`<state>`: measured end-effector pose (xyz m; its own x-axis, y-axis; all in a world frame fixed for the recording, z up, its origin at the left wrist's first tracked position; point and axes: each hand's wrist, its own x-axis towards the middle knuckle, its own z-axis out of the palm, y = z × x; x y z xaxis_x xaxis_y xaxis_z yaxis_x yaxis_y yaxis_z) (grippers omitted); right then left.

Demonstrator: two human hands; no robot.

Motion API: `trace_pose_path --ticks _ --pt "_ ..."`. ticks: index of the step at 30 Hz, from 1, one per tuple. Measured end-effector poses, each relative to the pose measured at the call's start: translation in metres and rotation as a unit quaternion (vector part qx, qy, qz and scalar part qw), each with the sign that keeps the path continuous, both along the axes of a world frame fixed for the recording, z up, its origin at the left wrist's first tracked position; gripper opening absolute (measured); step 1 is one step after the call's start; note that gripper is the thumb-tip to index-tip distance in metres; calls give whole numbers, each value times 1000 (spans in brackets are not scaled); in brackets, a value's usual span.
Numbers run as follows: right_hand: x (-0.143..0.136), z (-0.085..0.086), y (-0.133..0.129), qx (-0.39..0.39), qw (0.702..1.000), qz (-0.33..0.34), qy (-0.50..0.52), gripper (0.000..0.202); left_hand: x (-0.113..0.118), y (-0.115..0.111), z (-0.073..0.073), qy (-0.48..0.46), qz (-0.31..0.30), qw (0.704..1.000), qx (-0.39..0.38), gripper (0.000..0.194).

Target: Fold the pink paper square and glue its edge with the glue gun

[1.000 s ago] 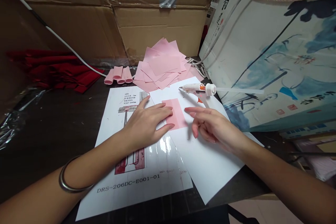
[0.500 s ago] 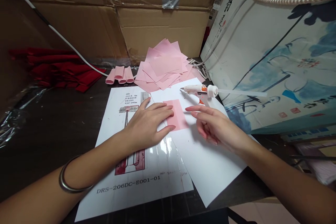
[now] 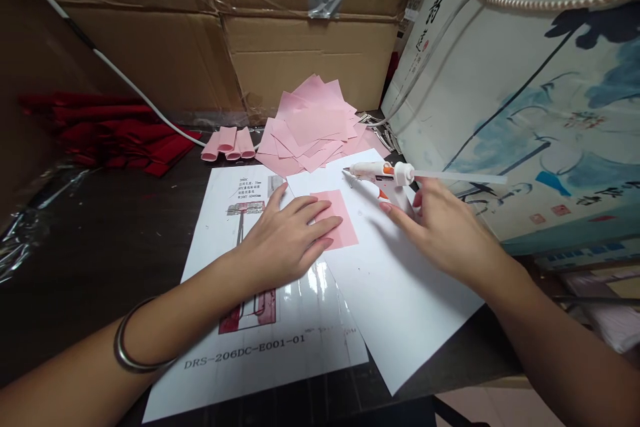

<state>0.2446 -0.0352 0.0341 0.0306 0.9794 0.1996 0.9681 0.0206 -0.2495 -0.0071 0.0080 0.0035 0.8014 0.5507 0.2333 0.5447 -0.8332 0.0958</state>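
My left hand (image 3: 293,240) lies flat with its fingers spread, pressing on a small pink paper piece (image 3: 345,220). That piece rests on a blank white sheet (image 3: 395,320), which overlaps a printed drawing sheet (image 3: 215,387) marked DRS-206DC-E001-01. A white glue gun (image 3: 383,172) with orange parts lies on the white sheet, its nozzle toward the left and a clear glue stick (image 3: 460,177) sticking out behind. My right hand (image 3: 445,227) is at the gun's handle, thumb and fingers apart on either side of it; the fingertips are partly hidden behind the gun.
Behind the sheets sits a pile of pink paper pieces (image 3: 315,123), beside several rolled pink tubes (image 3: 227,141). Folded red pieces (image 3: 115,133) lie at the left. Cardboard boxes (image 3: 310,47) wall the back, a painted white bag (image 3: 500,100) the right. A white cable (image 3: 125,83) hangs at left.
My right hand has moved from beside the pink piece, right and slightly up, to the glue gun's handle. My left hand stays on the pink piece, its fingers shifted slightly.
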Motion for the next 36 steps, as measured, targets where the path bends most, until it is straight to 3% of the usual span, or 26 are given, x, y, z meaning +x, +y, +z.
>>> trace_pose_path --ticks 7,11,15,24,36 --pt "-1 -16 16 -9 990 24 142 34 -2 1 0 7 -2 1000 20 34" --pt "-3 -11 12 -2 983 16 182 33 -3 1 -1 -8 10 999 36 33" --pt "-7 -1 1 -48 973 28 224 37 -4 1 -2 -13 15 1000 19 34" --pt "-13 4 -8 -56 981 66 174 38 -5 0 -4 -25 40 998 -43 39" --pt "-22 1 -2 -57 981 51 177 40 -3 0 -2 -12 47 998 -41 38"
